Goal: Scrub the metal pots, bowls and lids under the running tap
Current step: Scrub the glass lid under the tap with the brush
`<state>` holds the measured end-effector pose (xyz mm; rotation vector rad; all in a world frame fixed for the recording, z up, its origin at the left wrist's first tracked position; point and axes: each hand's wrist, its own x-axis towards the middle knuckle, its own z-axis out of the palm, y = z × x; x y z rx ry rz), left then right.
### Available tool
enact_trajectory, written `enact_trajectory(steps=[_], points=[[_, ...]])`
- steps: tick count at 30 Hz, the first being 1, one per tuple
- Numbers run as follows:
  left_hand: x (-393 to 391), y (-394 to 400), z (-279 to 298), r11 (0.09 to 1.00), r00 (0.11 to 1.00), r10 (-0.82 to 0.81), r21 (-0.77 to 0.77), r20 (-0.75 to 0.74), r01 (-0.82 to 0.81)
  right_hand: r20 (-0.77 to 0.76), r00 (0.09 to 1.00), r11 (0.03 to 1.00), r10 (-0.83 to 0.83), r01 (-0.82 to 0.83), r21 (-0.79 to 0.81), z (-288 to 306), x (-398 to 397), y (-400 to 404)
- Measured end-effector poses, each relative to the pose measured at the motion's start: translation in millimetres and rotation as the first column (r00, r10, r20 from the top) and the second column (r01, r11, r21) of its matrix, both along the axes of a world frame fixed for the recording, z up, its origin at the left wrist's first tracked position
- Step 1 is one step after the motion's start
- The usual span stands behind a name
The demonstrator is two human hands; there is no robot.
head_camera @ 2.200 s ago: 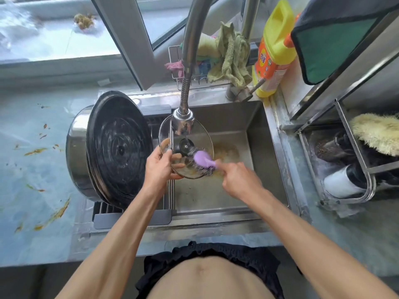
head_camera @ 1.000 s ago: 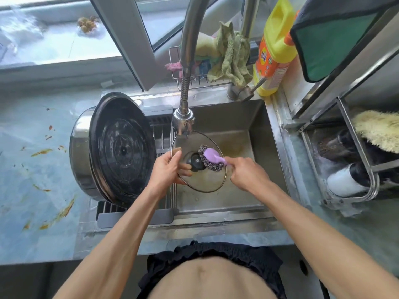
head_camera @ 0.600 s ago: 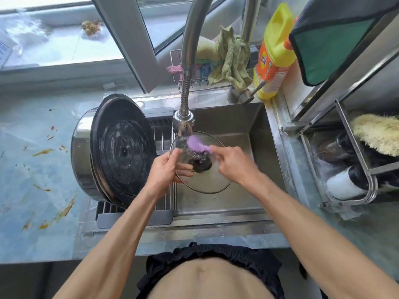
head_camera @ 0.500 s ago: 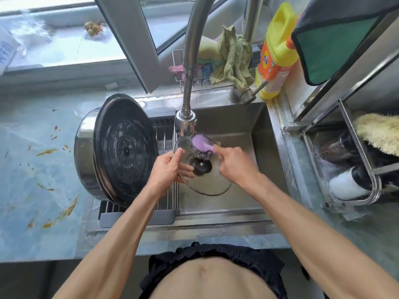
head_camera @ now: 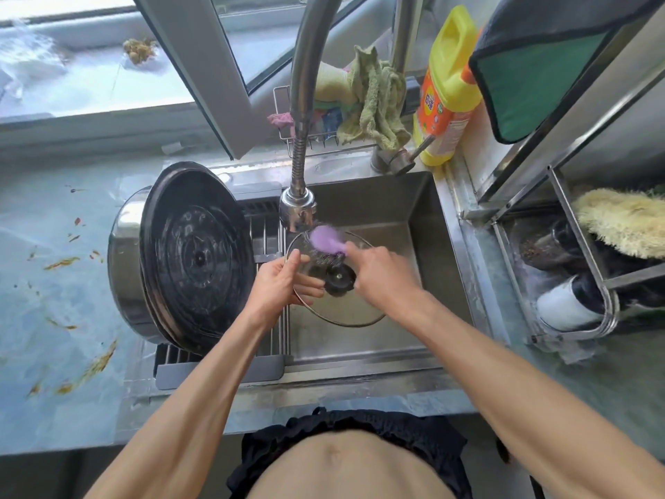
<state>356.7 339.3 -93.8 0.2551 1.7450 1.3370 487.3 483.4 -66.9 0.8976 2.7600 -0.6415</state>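
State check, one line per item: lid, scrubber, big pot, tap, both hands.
glass lid: held tilted over the sink, below the tap head
scrubber: on the lid, near its black knob
big pot: on its side on the drain rack, left of the sink
tap: head over the lid
left hand: grips the lid rim
right hand: holds the scrubber

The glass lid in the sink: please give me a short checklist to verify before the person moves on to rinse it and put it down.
1. Left hand holds the glass lid by its rim: ok.
2. Right hand grips the purple-handled scrubber: ok.
3. Lid sits under the tap head: ok.
4. Water running: cannot tell, blurred.
5. Lid fully clean: cannot tell.
6. Free room on the drying rack beside the large pot: not ok, the pot fills most of it.
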Motion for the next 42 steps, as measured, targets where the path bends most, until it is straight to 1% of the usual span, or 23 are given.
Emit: enact_trajectory(steps=[2, 5, 6, 8, 9, 12, 13, 16, 17, 19, 20, 21, 23, 24, 27, 29, 31, 32, 34, 36, 39, 40, 42], points=[[-1, 1, 0, 1.000, 1.000, 0.021, 0.011, -0.004, -0.021, -0.012, 0.996, 0.996, 0.087, -0.087, 0.005, 4, -1, -5], [-2, 1, 2, 0.998, 0.998, 0.056, 0.036, -0.012, -0.055, -0.004, 1.000, 0.998, -0.028, 0.028, 0.055, 1, -3, 15], [-3, 0, 3, 0.997, 0.998, 0.066, 0.033, -0.021, -0.066, 0.003, 1.000, 0.999, -0.021, 0.021, 0.049, 1, -4, 14], [-7, -1, 3, 0.996, 0.995, 0.087, 0.031, -0.041, -0.085, 0.011, 0.997, 0.997, 0.075, -0.075, 0.025, 1, -4, -1], [-8, -2, 3, 0.996, 0.995, 0.087, 0.027, -0.049, -0.086, 0.003, 0.996, 0.996, 0.086, -0.086, 0.012, 0, -2, -4], [-8, -7, 1, 0.998, 0.996, 0.056, 0.000, -0.076, -0.056, 0.039, 0.998, 0.997, -0.047, 0.044, 0.058, -9, 7, 22], [-7, -10, 0, 0.998, 0.994, 0.060, -0.010, -0.086, -0.062, 0.062, 0.996, 0.996, -0.060, 0.056, 0.065, -11, 11, 23], [-9, -11, -2, 0.995, 0.988, 0.098, -0.021, -0.118, -0.101, 0.070, 0.997, 0.999, 0.032, -0.031, -0.011, -12, 17, -1], [-8, -11, -2, 0.994, 0.986, 0.105, -0.026, -0.126, -0.109, 0.070, 0.997, 1.000, 0.014, -0.013, -0.022, -15, 19, -1], [-5, -8, -1, 0.993, 0.982, 0.107, -0.041, -0.157, -0.114, 0.079, 0.990, 0.993, -0.114, 0.115, -0.017, -20, 24, 13], [-4, -6, -1, 0.990, 0.978, 0.120, -0.049, -0.173, -0.130, 0.090, 0.985, 0.989, -0.144, 0.145, -0.010, -20, 25, 14], [-3, -4, 0, 0.986, 0.973, 0.142, -0.057, -0.184, -0.155, 0.091, 0.986, 0.990, -0.137, 0.140, -0.021, -21, 27, 8], [-3, -1, 0, 0.973, 0.959, 0.208, -0.057, -0.194, -0.223, 0.076, 0.997, 0.996, -0.035, 0.042, -0.082, -21, 30, -16], [-3, 0, 1, 0.967, 0.952, 0.233, -0.054, -0.199, -0.248, 0.069, 0.997, 0.994, -0.021, 0.029, -0.105, -20, 33, -21], [2, 3, 1, 0.967, 0.945, 0.241, -0.025, -0.221, -0.253, 0.113, 0.981, 0.983, -0.157, 0.167, -0.081, -26, 41, -1], [6, 4, 2, 0.967, 0.941, 0.245, -0.007, -0.231, -0.254, 0.106, 0.982, 0.977, -0.157, 0.170, -0.126, -24, 43, -11], [5, 5, 4, 0.959, 0.938, 0.281, 0.018, -0.203, -0.284, 0.045, 0.996, 0.974, -0.081, 0.089, -0.208, -20, 43, -37], [5, 6, 5, 0.954, 0.937, 0.298, 0.027, -0.184, -0.299, 0.028, 0.996, 0.972, -0.082, 0.086, -0.218, -21, 43, -40], [5, 7, 10, 0.950, 0.938, 0.313, 0.051, -0.145, -0.309, 0.065, 0.985, 0.971, -0.157, 0.166, -0.169, -25, 47, -24], [7, 6, 11, 0.946, 0.938, 0.324, 0.074, -0.125, -0.316, 0.113, 0.979, 0.971, -0.168, 0.184, -0.151, -23, 51, -20], [7, 3, 10, 0.950, 0.939, 0.311, 0.036, -0.147, -0.309, -0.002, 1.000, 0.969, -0.022, 0.020, -0.246, -9, 47, -50], [8, 1, 9, 0.952, 0.942, 0.306, 0.023, -0.136, -0.306, -0.025, 1.000, 0.973, -0.005, -0.001, -0.231, -6, 47, -50], [10, -2, 10, 0.952, 0.950, 0.305, 0.052, -0.063, -0.302, 0.003, 0.999, 0.984, -0.039, 0.039, -0.172, -10, 47, -31]])
